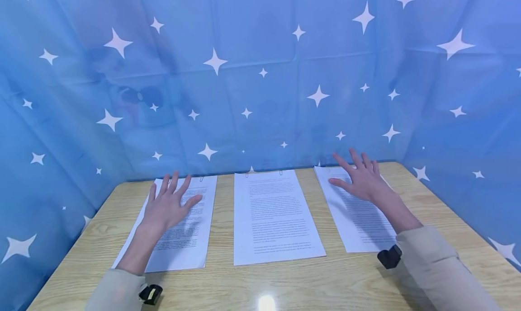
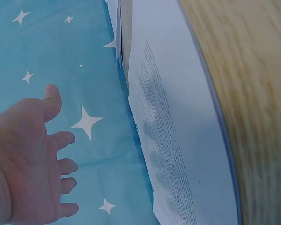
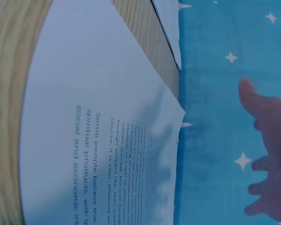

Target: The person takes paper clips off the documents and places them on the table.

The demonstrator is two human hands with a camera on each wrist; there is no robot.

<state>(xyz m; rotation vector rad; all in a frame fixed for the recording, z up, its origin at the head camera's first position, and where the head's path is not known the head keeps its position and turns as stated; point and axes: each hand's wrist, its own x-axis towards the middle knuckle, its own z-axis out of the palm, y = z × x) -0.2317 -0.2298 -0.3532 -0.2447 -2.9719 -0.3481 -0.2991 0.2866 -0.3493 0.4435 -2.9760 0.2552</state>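
**Two spread hands over the outer sheets**

Three printed sheets lie side by side on the wooden counter (image 1: pixel 427 198), in front of a blue starred cloth (image 1: pixel 260 76). The left hand (image 1: pixel 167 207) is over the left sheet (image 1: pixel 191 243), fingers straight and fanned, holding nothing. The right hand (image 1: pixel 362 180) is over the far part of the right sheet (image 1: pixel 362 229), likewise spread and empty. The middle sheet (image 1: pixel 274 220) lies between them, untouched, with what looks like a small clip at its far edge.

From the wrist views both palms appear lifted off the paper, though whether any fingertip touches it is hard to tell.

The sheets are probably light, thin and floppy, lying flat on a smooth top, so they should slide easily under a flat palm and crease if pinched hard. A near corner or a long side edge, lifted with a fingertip, seems the safest place to take hold.
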